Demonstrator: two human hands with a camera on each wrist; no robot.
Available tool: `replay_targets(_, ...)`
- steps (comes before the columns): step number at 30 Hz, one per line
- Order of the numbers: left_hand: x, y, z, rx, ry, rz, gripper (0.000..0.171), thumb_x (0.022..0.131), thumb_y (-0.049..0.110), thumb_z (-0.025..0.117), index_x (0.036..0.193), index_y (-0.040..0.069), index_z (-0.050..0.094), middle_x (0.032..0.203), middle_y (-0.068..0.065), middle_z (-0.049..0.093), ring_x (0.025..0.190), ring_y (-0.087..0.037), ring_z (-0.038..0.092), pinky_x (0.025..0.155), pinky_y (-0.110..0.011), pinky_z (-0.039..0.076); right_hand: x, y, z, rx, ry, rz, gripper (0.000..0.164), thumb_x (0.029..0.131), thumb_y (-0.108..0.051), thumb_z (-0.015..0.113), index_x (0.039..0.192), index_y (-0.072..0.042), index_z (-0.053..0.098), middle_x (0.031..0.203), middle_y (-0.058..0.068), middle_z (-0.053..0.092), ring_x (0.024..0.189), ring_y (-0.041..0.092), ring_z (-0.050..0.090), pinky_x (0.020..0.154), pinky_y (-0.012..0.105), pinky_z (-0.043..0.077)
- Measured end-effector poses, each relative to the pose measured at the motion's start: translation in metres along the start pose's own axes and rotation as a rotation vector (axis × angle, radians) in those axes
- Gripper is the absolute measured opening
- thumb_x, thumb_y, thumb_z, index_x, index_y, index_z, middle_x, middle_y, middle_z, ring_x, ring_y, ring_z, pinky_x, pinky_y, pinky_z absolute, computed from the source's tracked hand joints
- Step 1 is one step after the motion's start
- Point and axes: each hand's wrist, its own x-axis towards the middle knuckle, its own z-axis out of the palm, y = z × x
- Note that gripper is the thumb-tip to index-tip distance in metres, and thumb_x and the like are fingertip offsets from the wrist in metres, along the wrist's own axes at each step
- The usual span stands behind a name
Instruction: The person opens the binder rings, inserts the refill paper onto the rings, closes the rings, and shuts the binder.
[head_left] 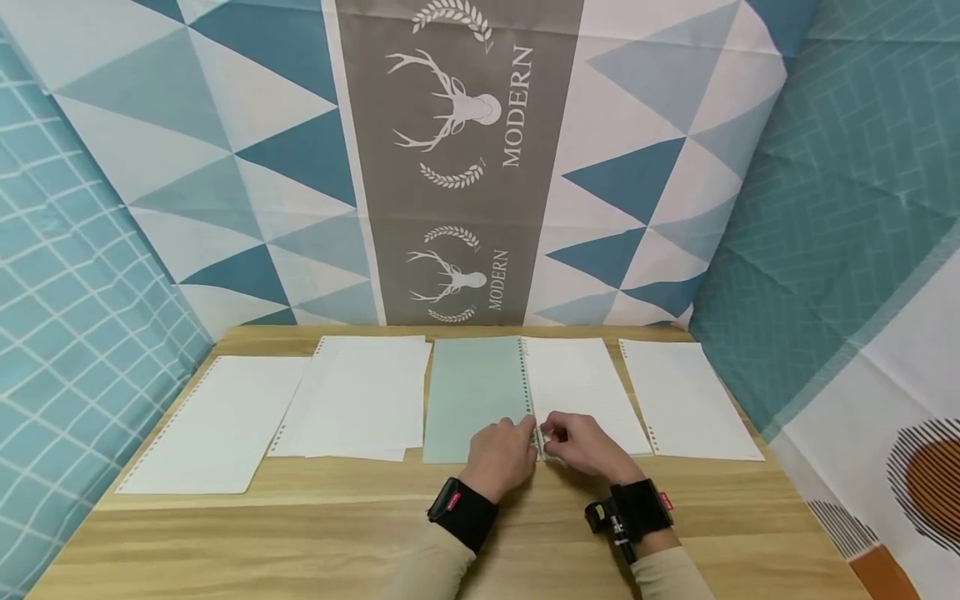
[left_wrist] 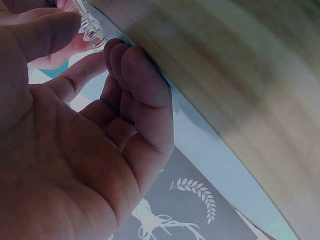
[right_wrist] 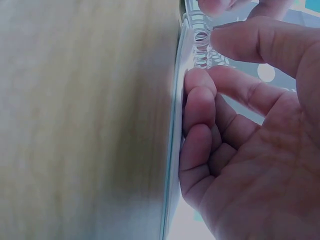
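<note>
A loose-leaf notebook lies open on the table, its pale green cover [head_left: 474, 387] to the left and white pages [head_left: 577, 375] to the right. Clear plastic binder rings [right_wrist: 201, 39] run along the spine between them. At the near end of the spine, my left hand [head_left: 501, 450] pinches the rings, its thumb above and its other fingers curled at the notebook's edge. Just right of it, my right hand [head_left: 588, 446] pinches the same rings between thumb and index finger. Both hands partly hide the near rings.
Loose punched white sheets lie around the notebook: one sheet [head_left: 217, 425] far left, a small overlapping stack [head_left: 360, 400] nearer, and another sheet [head_left: 686, 400] to the right. Patterned cloth [head_left: 630, 175] hangs behind the wooden table [head_left: 300, 533] and along both sides.
</note>
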Motion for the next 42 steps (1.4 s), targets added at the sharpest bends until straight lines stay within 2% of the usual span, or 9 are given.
replay_targets(3, -0.002, 0.001, 0.0, 0.012, 0.007, 0.018, 0.021, 0.093, 0.03, 0.069, 0.105, 0.015, 0.061, 0.07, -0.005, 0.057, 0.058, -0.02, 0.057, 0.045, -0.032, 0.039, -0.003, -0.001, -0.001, 0.011, -0.01, 0.015, 0.019, 0.084, -0.008, 0.067, 0.103, -0.009, 0.069, 0.077, -0.004, 0.062, 0.064, 0.005, 0.05, 0.059, 0.021, 0.043)
replay_targets(6, -0.005, 0.002, 0.0, 0.033, 0.011, 0.039, 0.028, 0.094, 0.034, 0.069, 0.114, 0.016, 0.061, 0.072, -0.005, 0.057, 0.057, -0.021, 0.057, 0.045, -0.032, 0.04, -0.006, -0.002, -0.001, 0.039, -0.045, 0.027, 0.028, 0.087, -0.007, 0.067, 0.114, -0.011, 0.067, 0.078, -0.004, 0.061, 0.064, 0.006, 0.051, 0.058, 0.021, 0.043)
replay_targets(11, -0.008, 0.002, 0.002, 0.057, 0.019, 0.052, 0.035, 0.094, 0.041, 0.07, 0.122, 0.022, 0.061, 0.073, -0.004, 0.058, 0.055, -0.02, 0.056, 0.045, -0.032, 0.041, -0.008, -0.003, -0.001, 0.066, -0.087, 0.032, 0.04, 0.09, -0.01, 0.07, 0.128, -0.02, 0.064, 0.08, -0.004, 0.061, 0.065, 0.007, 0.052, 0.058, 0.022, 0.043)
replay_targets(17, -0.006, 0.003, 0.004, 0.044, 0.043, 0.039, 0.034, 0.093, 0.042, 0.072, 0.12, 0.024, 0.062, 0.071, -0.003, 0.057, 0.053, -0.019, 0.054, 0.043, -0.031, 0.039, -0.007, -0.003, -0.002, 0.06, -0.086, 0.019, 0.034, 0.09, -0.012, 0.076, 0.121, -0.02, 0.065, 0.078, -0.004, 0.059, 0.065, 0.008, 0.051, 0.057, 0.022, 0.042)
replay_targets(24, -0.001, 0.001, 0.004, 0.013, -0.021, 0.001, 0.029, 0.093, 0.041, 0.072, 0.114, 0.024, 0.061, 0.075, -0.004, 0.058, 0.057, -0.021, 0.056, 0.044, -0.033, 0.042, -0.004, -0.004, -0.001, 0.081, -0.075, 0.031, 0.028, 0.088, -0.01, 0.076, 0.114, -0.015, 0.065, 0.077, -0.003, 0.059, 0.062, 0.008, 0.051, 0.055, 0.022, 0.042)
replay_targets(31, 0.001, -0.003, 0.004, -0.021, -0.033, -0.01, 0.025, 0.092, 0.036, 0.073, 0.107, 0.021, 0.06, 0.074, -0.005, 0.057, 0.059, -0.021, 0.056, 0.045, -0.034, 0.041, -0.002, -0.004, -0.001, 0.11, -0.06, 0.059, 0.025, 0.087, -0.008, 0.075, 0.11, -0.011, 0.065, 0.078, -0.002, 0.059, 0.064, 0.01, 0.051, 0.056, 0.022, 0.042)
replay_targets(42, 0.002, -0.007, 0.001, -0.075, -0.042, -0.027, 0.027, 0.091, 0.03, 0.074, 0.113, 0.022, 0.062, 0.075, -0.005, 0.06, 0.059, -0.02, 0.056, 0.045, -0.034, 0.04, 0.0, 0.0, 0.0, 0.128, -0.042, 0.106, 0.025, 0.084, -0.008, 0.076, 0.107, -0.012, 0.066, 0.077, -0.001, 0.059, 0.065, 0.013, 0.052, 0.056, 0.024, 0.041)
